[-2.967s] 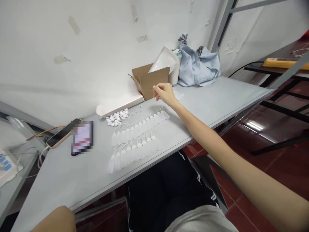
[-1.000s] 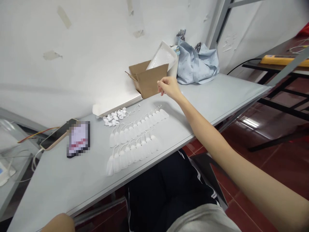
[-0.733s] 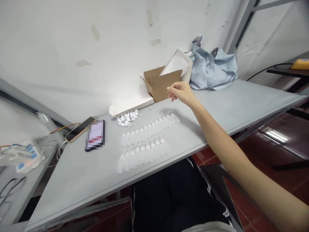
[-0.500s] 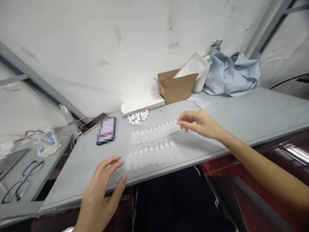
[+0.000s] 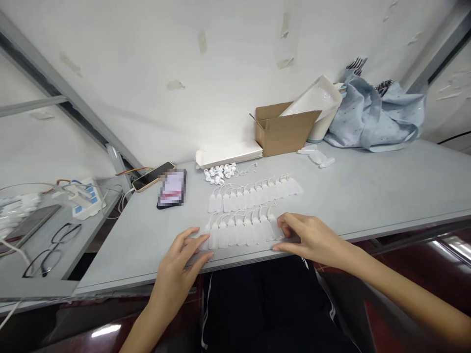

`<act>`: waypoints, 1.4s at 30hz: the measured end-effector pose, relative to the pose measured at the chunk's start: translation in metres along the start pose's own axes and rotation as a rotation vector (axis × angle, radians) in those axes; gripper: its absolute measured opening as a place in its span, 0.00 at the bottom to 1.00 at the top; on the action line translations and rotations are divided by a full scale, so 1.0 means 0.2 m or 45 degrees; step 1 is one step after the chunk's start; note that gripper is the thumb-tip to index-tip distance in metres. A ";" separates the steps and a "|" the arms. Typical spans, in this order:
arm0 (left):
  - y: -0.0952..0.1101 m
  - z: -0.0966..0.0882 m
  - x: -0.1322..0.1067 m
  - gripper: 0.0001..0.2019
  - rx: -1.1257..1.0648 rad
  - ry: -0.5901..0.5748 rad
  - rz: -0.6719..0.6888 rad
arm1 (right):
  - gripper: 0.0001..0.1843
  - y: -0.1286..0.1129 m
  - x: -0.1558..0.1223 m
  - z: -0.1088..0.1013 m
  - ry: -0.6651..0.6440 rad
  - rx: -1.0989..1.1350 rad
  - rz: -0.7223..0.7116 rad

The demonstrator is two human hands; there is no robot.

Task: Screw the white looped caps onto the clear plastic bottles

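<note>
Two rows of small frosted white pieces with looped cords lie side by side on the grey table (image 5: 368,191): a near row (image 5: 241,233) and a far row (image 5: 253,196). My left hand (image 5: 180,260) is at the left end of the near row, fingertips against or very close to the end piece, thumb apart from the fingers. At the row's right end, my right hand (image 5: 312,238) has bent fingers by the last piece and its thumb near the table's front edge. Neither hand grips anything that I can see. Behind the rows is a pile of small white corded parts (image 5: 221,171).
At the back stand a long white box (image 5: 228,156), an open cardboard box (image 5: 290,132) and a light blue bag (image 5: 379,117). Loose white pieces (image 5: 317,156) lie before them. Two phones (image 5: 172,189) are left; a power strip (image 5: 85,198) and glasses (image 5: 47,252) rest on a side surface.
My right hand has moved from the far row's right end to the near row's right end. My left hand has come up against the near row's left end. The view has shifted slightly.
</note>
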State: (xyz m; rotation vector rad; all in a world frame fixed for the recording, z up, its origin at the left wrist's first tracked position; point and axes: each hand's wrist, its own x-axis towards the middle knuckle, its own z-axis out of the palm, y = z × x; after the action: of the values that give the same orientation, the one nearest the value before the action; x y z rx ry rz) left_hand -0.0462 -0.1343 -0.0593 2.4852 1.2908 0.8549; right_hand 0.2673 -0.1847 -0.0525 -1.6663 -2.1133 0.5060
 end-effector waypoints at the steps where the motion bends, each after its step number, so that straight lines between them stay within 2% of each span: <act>1: 0.00 0.00 0.00 0.12 0.002 -0.003 0.017 | 0.17 0.00 0.00 0.01 0.005 0.001 0.001; 9: 0.01 0.03 0.02 0.09 0.054 -0.019 0.074 | 0.18 0.01 0.02 0.01 0.059 -0.021 0.017; 17: 0.05 0.03 0.02 0.12 0.096 0.005 0.122 | 0.16 0.02 0.02 -0.01 0.111 -0.082 -0.083; 20: 0.04 0.01 0.01 0.14 0.117 -0.026 0.108 | 0.18 0.02 0.00 -0.02 0.091 -0.066 -0.084; 23: 0.02 -0.04 0.04 0.19 0.094 -0.092 0.069 | 0.22 0.05 -0.01 -0.08 0.114 0.017 -0.074; 25: 0.01 -0.08 0.11 0.22 0.062 -0.141 0.010 | 0.20 0.11 0.03 -0.16 0.227 0.090 -0.052; 28: 0.00 -0.10 0.32 0.18 -0.012 -0.042 -0.028 | 0.15 0.28 0.19 -0.31 0.560 0.136 0.013; 31: -0.01 -0.05 0.61 0.14 -0.025 0.062 0.093 | 0.10 0.50 0.40 -0.42 0.962 0.123 0.102; 34: -0.02 0.05 0.87 0.16 -0.198 -0.008 0.031 | 0.06 0.67 0.51 -0.46 1.278 0.110 0.370; 37: -0.04 0.15 1.00 0.12 -0.227 -0.049 0.028 | 0.05 0.78 0.49 -0.46 1.313 0.080 0.417; 39: -0.05 0.18 1.00 0.13 -0.210 -0.056 0.041 | 0.03 0.82 0.44 -0.47 1.262 0.019 0.456; 42: -0.06 0.20 0.95 0.13 -0.147 -0.073 0.120 | 0.01 0.85 0.41 -0.49 1.137 -0.071 0.552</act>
State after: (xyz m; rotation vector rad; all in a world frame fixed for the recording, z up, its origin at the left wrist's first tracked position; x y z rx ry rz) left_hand 0.0542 0.0289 -0.0209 2.4770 1.0821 0.8474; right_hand 0.4422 -0.0628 -0.0498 -1.8924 -1.1382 -0.1855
